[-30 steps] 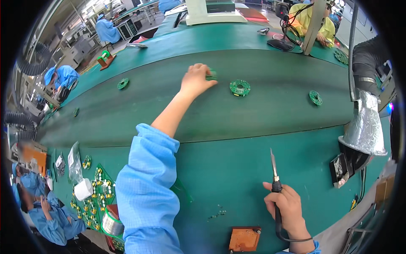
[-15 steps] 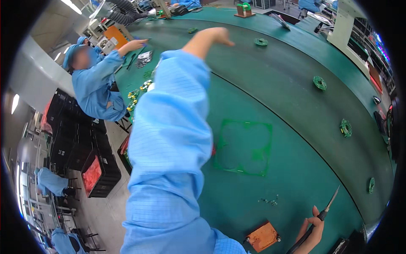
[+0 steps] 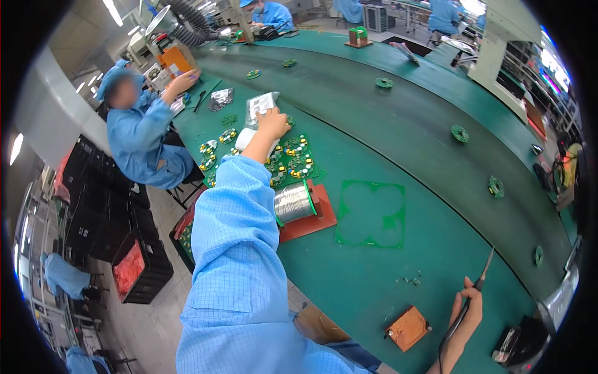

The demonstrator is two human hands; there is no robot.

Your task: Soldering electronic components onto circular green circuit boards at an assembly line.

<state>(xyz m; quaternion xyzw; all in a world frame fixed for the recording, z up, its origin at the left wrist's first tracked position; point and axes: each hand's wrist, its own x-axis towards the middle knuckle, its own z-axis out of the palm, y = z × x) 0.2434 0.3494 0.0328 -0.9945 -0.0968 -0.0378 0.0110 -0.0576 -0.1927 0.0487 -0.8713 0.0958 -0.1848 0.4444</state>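
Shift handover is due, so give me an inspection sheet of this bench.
Surface: green bench beside a conveyor belt.
Job's things: circuit boards; soldering iron.
Clutter: solder spool, empty board frame, orange block, plastic bags.
Grips: left hand on the boards; right hand holds the iron.
Cables: iron's cord.
Surroundings: seated co-worker, black crates.

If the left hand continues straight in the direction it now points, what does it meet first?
Probably the clear plastic bag with white contents, lying just beyond the left hand on the green table. The fingers seem to rest at the bag's near edge already, though depth is unclear.
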